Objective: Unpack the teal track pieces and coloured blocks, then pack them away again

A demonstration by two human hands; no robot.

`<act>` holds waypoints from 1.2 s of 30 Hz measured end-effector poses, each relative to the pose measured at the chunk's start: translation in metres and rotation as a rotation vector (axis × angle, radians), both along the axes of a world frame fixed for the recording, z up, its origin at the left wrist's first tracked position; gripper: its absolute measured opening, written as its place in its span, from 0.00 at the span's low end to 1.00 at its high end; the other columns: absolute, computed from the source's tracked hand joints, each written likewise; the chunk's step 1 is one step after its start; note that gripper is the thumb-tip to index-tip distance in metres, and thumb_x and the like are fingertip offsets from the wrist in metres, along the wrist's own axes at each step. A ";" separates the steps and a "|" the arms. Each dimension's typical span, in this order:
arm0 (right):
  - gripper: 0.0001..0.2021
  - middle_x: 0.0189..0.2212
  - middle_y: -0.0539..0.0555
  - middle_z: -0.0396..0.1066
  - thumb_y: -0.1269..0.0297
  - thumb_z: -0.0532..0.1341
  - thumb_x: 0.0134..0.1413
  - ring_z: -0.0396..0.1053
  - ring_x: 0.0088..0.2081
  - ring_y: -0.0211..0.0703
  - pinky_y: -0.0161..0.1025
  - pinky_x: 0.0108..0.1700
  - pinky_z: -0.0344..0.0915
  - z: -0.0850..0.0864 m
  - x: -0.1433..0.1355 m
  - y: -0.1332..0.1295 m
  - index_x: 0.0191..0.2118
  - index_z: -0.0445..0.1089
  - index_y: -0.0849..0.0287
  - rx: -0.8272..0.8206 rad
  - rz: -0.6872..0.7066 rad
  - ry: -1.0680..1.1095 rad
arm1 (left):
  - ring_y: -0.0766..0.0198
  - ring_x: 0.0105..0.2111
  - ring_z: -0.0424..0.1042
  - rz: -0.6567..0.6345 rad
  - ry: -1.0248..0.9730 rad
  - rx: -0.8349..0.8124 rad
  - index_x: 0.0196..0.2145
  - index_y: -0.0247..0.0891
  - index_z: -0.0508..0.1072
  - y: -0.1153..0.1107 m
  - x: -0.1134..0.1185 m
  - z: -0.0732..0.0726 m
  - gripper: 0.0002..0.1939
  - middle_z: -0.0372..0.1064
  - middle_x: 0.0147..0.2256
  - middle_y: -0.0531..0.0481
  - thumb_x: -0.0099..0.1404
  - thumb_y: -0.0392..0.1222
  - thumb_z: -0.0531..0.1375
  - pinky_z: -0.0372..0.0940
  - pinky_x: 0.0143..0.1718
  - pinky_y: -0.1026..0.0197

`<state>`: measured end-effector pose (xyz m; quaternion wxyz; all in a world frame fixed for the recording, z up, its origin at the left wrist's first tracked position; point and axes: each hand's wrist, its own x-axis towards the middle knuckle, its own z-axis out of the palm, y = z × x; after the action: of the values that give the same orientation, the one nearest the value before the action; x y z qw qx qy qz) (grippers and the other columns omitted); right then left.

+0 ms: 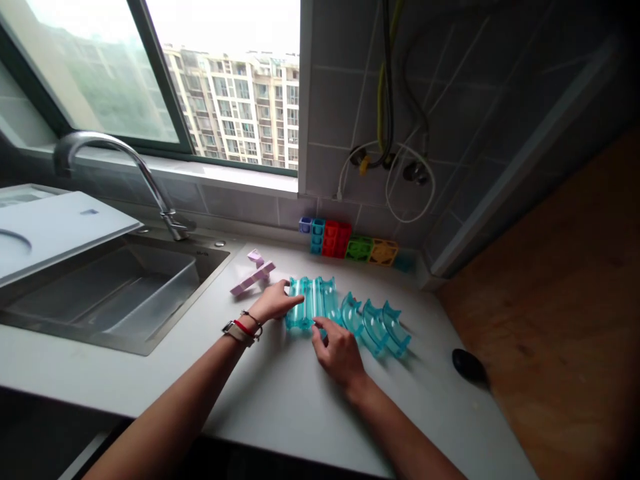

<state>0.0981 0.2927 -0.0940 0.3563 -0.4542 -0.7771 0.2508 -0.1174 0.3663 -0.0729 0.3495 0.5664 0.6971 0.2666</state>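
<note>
Straight, clear turquoise plastic track pieces (314,303) lie side by side on the white countertop (280,393). My left hand (274,302) is at their left edge, its thumb laid over the leftmost piece and its fingers along the outer side, partly hidden. By the front ends of the straight pieces is my right hand (341,352), index finger stretched to their edge and thumb apart from it; the other fingers curl out of sight. Curved turquoise track pieces (375,327) lie in a row just right of the straight ones.
Pink plastic pieces (253,279) lie left of my left hand. Coloured cube blocks (336,239) line the back wall. A sink (140,343) with a faucet (150,180) and a white board (65,227) is at left. A black mouse-like object (470,367) sits near the right edge.
</note>
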 end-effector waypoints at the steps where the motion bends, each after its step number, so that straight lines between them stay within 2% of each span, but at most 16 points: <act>1: 0.14 0.45 0.58 0.79 0.63 0.55 0.67 0.77 0.39 0.50 0.45 0.47 0.71 -0.001 0.001 0.000 0.53 0.73 0.57 -0.002 -0.001 0.030 | 0.56 0.23 0.76 -0.001 -0.048 -0.005 0.56 0.32 0.69 0.000 -0.001 -0.002 0.34 0.77 0.30 0.45 0.56 0.52 0.67 0.68 0.23 0.59; 6: 0.13 0.39 0.55 0.77 0.61 0.57 0.66 0.74 0.32 0.45 0.42 0.40 0.72 0.000 0.007 0.000 0.50 0.74 0.56 -0.077 -0.024 0.130 | 0.66 0.19 0.69 -0.011 -0.262 0.019 0.49 0.35 0.71 -0.002 -0.007 -0.006 0.20 0.72 0.26 0.52 0.58 0.42 0.61 0.64 0.19 0.66; 10: 0.14 0.36 0.56 0.75 0.58 0.59 0.66 0.73 0.33 0.45 0.41 0.39 0.72 0.001 0.008 0.002 0.51 0.74 0.58 -0.086 -0.081 0.170 | 0.69 0.17 0.63 0.001 -0.389 0.066 0.41 0.37 0.71 -0.005 -0.011 0.000 0.12 0.65 0.22 0.56 0.58 0.39 0.58 0.59 0.17 0.68; 12: 0.16 0.37 0.56 0.76 0.53 0.60 0.65 0.74 0.34 0.45 0.41 0.38 0.73 0.000 0.007 0.003 0.49 0.74 0.58 -0.142 -0.111 0.219 | 0.69 0.18 0.62 -0.007 -0.466 0.068 0.39 0.38 0.69 -0.008 -0.011 0.005 0.10 0.63 0.22 0.57 0.58 0.39 0.56 0.59 0.17 0.68; 14: 0.21 0.39 0.58 0.77 0.47 0.60 0.64 0.76 0.31 0.44 0.39 0.31 0.73 0.000 0.005 0.004 0.51 0.73 0.59 -0.310 -0.104 0.341 | 0.68 0.19 0.63 -0.051 -0.551 0.050 0.36 0.39 0.68 -0.012 -0.008 0.011 0.07 0.62 0.23 0.57 0.58 0.40 0.56 0.60 0.18 0.68; 16: 0.28 0.45 0.60 0.77 0.40 0.60 0.61 0.77 0.29 0.43 0.37 0.24 0.72 0.000 0.004 0.004 0.56 0.70 0.58 -0.548 -0.028 0.528 | 0.68 0.20 0.63 -0.116 -0.629 0.020 0.35 0.39 0.69 -0.018 -0.001 0.014 0.07 0.61 0.23 0.57 0.57 0.41 0.57 0.61 0.19 0.68; 19: 0.34 0.50 0.59 0.75 0.37 0.64 0.56 0.78 0.34 0.43 0.38 0.28 0.76 0.003 0.005 0.007 0.60 0.65 0.55 -0.766 0.125 0.741 | 0.65 0.22 0.66 -0.217 -0.708 -0.056 0.38 0.39 0.72 -0.025 0.012 0.013 0.11 0.66 0.26 0.54 0.58 0.44 0.58 0.63 0.21 0.65; 22: 0.33 0.49 0.54 0.75 0.41 0.70 0.51 0.77 0.41 0.45 0.39 0.35 0.78 0.008 0.007 0.009 0.58 0.67 0.52 -0.789 0.202 0.777 | 0.60 0.27 0.71 -0.306 -0.699 -0.059 0.40 0.39 0.74 -0.029 0.026 0.008 0.14 0.72 0.29 0.50 0.59 0.48 0.60 0.68 0.26 0.61; 25: 0.32 0.47 0.52 0.74 0.44 0.73 0.47 0.76 0.42 0.45 0.38 0.36 0.77 0.011 0.010 0.010 0.55 0.69 0.52 -0.763 0.221 0.780 | 0.59 0.30 0.71 -0.358 -0.620 0.127 0.37 0.39 0.74 -0.033 0.038 0.008 0.13 0.71 0.30 0.50 0.61 0.50 0.59 0.69 0.31 0.59; 27: 0.29 0.44 0.52 0.74 0.45 0.72 0.48 0.75 0.40 0.44 0.38 0.37 0.76 0.011 0.012 0.010 0.52 0.70 0.54 -0.742 0.206 0.775 | 0.61 0.28 0.70 -0.318 -0.579 0.233 0.34 0.39 0.71 -0.038 0.045 0.011 0.12 0.70 0.29 0.51 0.63 0.50 0.57 0.68 0.29 0.60; 31: 0.24 0.40 0.51 0.73 0.46 0.71 0.50 0.73 0.37 0.41 0.35 0.34 0.74 0.006 0.014 0.009 0.46 0.69 0.55 -0.728 0.166 0.799 | 0.67 0.19 0.62 -0.168 -0.519 0.282 0.32 0.41 0.65 -0.045 0.053 0.013 0.11 0.62 0.23 0.56 0.68 0.47 0.50 0.60 0.20 0.64; 36: 0.27 0.30 0.47 0.72 0.50 0.74 0.44 0.70 0.23 0.37 0.35 0.24 0.71 0.001 0.013 0.008 0.45 0.64 0.54 -0.785 0.083 0.851 | 0.67 0.20 0.63 -0.081 -0.384 0.367 0.31 0.40 0.65 -0.036 0.037 0.010 0.09 0.60 0.23 0.56 0.68 0.44 0.53 0.59 0.22 0.64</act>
<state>0.1113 0.3006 -0.0929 0.4320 -0.3806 -0.4314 0.6946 -0.0801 0.3306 -0.0629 0.3773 0.5868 0.5347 0.4770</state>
